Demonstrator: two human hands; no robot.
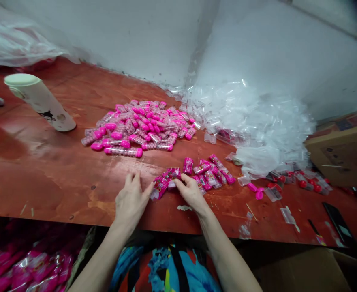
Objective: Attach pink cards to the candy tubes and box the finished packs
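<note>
My left hand point(132, 198) and my right hand point(191, 191) are together near the front edge of a red-brown table point(44, 170). Both close on a small bunch of pink-wrapped tubes point(165, 182) lying between them. My left thumb presses the bunch from the left while the other left fingers rest on the table. My right fingers pinch the bunch from the right. More wrapped pink tubes point(211, 170) lie just right of my right hand.
A heap of clear tubes with pink caps point(142, 127) lies farther back. A large pile of clear plastic sleeves point(251, 121) fills the back right. A white cup point(40, 101) lies tilted at left. A cardboard box point(342, 150) stands at right; pink packs point(23, 267) sit below left.
</note>
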